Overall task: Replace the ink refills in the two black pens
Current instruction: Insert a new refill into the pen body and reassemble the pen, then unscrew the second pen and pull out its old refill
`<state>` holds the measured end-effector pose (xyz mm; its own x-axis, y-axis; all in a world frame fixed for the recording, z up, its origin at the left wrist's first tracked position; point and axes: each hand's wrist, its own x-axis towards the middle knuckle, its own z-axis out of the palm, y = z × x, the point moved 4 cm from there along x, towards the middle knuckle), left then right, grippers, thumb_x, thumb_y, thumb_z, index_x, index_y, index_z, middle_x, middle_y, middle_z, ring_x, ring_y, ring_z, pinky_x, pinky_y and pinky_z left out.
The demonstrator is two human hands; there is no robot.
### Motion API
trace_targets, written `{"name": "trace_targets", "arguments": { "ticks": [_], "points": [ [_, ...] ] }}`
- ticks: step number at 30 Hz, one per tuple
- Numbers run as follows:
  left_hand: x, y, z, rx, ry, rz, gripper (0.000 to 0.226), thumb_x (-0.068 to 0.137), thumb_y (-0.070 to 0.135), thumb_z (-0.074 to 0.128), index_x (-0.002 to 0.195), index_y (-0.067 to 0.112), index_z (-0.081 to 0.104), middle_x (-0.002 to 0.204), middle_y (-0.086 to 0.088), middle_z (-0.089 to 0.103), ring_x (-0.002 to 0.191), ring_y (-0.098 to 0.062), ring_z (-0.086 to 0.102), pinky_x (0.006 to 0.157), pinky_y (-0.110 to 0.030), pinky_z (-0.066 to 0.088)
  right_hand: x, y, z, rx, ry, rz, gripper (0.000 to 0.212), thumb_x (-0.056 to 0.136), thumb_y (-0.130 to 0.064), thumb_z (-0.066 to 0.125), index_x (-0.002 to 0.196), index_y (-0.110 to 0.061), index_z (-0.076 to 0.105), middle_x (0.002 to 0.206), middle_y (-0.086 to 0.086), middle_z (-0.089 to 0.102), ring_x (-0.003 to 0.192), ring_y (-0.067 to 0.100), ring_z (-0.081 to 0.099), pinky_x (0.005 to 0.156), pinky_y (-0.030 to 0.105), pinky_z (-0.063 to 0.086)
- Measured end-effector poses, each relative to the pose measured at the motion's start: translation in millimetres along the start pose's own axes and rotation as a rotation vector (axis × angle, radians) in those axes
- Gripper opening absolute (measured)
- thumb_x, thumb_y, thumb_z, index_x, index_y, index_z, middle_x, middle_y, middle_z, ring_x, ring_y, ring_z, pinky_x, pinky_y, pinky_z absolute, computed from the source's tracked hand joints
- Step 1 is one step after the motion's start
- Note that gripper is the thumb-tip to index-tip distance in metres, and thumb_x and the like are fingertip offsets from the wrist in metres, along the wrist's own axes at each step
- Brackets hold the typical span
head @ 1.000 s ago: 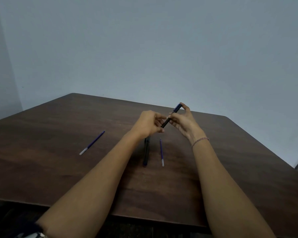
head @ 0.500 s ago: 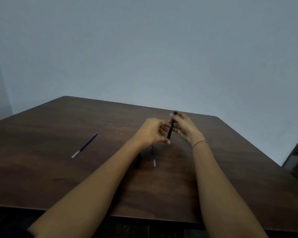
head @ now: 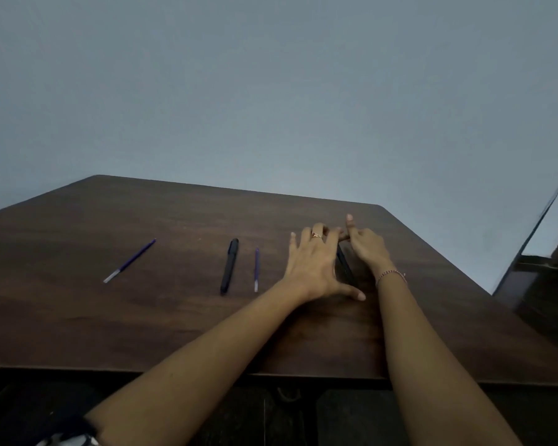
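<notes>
Head view: you've brought the slim black plastic pen [head: 345, 265] down from the air onto the dark brown wooden table [head: 142, 323].
It lies between your hands. Left hand [head: 314, 267] grip spread flat, right hand [head: 366, 246] loosely curled at the pen's far end; can't tell if it's pinching. Likely one pen reassembled. The second black pen [head: 229, 266] and two purple refills [head: 256, 269] [head: 129, 261] lie to the left. Plain grey-blue wall [head: 271, 91].

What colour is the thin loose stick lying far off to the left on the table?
Purple, with a pale whitish tip at the near end: the ink refill, seen in the head view.
</notes>
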<state>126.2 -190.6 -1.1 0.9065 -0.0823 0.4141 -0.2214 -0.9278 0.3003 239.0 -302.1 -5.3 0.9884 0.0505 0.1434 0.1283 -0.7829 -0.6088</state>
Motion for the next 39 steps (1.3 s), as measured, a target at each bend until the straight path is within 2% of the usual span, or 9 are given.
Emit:
{"name": "trace_targets", "arguments": {
  "ticks": [7,12,20,26,30,35,39],
  "points": [
    [0,-2,4,-0.055,0.007,-0.023,0.121,0.044,0.077,0.070,0.142,0.030,0.016,0.145,-0.006,0.024,0.137,-0.028,0.016,0.109,-0.065,0.000,2,-3,1,-0.081,0.063,0.025,0.081,0.091,-0.068,0.015,0.115,-0.007,0.064,0.143,0.007,0.043,0.138,0.032,0.024,0.109,0.054,0.014],
    [1,-9,3,-0.075,0.018,-0.038,0.123,0.044,0.076,0.071,0.144,0.030,0.015,0.145,-0.006,0.023,0.138,-0.028,0.015,0.108,-0.066,-0.001,5,-1,-3,-0.113,0.080,0.038,0.079,0.092,-0.067,0.014,0.104,-0.016,0.073,0.141,0.006,0.044,0.137,0.032,0.024,0.109,0.055,0.013],
    [-1,-6,2,-0.092,0.017,-0.007,0.120,0.048,0.071,0.073,0.144,0.029,0.015,0.144,-0.006,0.025,0.137,-0.027,0.017,0.106,-0.068,-0.002,5,-1,-3,-0.150,0.069,0.051,0.076,0.093,-0.066,0.016,0.102,-0.016,0.073,0.140,0.008,0.045,0.136,0.031,0.025,0.109,0.055,0.014],
    [-1,-4,2,-0.098,-0.002,0.010,0.117,0.053,0.068,0.074,0.145,0.026,0.015,0.144,-0.007,0.025,0.137,-0.028,0.018,0.107,-0.068,-0.002,3,-1,-2,-0.175,0.058,0.062,0.077,0.093,-0.065,0.018,0.110,-0.010,0.069,0.140,0.013,0.045,0.137,0.032,0.026,0.109,0.054,0.017],
    [-1,-4,3,-0.117,-0.028,0.011,0.126,0.054,0.065,0.075,0.148,0.024,0.002,0.146,-0.008,0.026,0.138,-0.027,0.019,0.107,-0.067,-0.004,0,-2,-3,-0.150,0.049,0.047,0.076,0.091,-0.067,0.020,0.106,-0.012,0.070,0.138,0.014,0.047,0.136,0.033,0.026,0.108,0.054,0.018],
    [-2,-4,1,-0.169,-0.050,0.022,0.138,0.051,0.065,0.077,0.145,0.029,-0.018,0.148,-0.011,0.025,0.140,-0.029,0.017,0.104,-0.069,-0.006,-2,-5,-3,-0.126,0.040,0.018,0.070,0.091,-0.068,0.020,0.109,-0.024,0.070,0.145,0.013,0.039,0.138,0.035,0.022,0.110,0.056,0.016],
    [-4,-15,-14,-0.201,-0.009,-0.007,0.134,0.055,0.066,0.073,0.145,0.032,-0.020,0.151,-0.013,0.020,0.142,-0.027,0.012,0.104,-0.067,-0.009,-5,-11,-8,-0.070,0.158,-0.027,0.063,0.093,-0.064,0.024,0.109,-0.023,0.070,0.140,0.014,0.042,0.136,0.035,0.024,0.108,0.055,0.018]
  ]
}}
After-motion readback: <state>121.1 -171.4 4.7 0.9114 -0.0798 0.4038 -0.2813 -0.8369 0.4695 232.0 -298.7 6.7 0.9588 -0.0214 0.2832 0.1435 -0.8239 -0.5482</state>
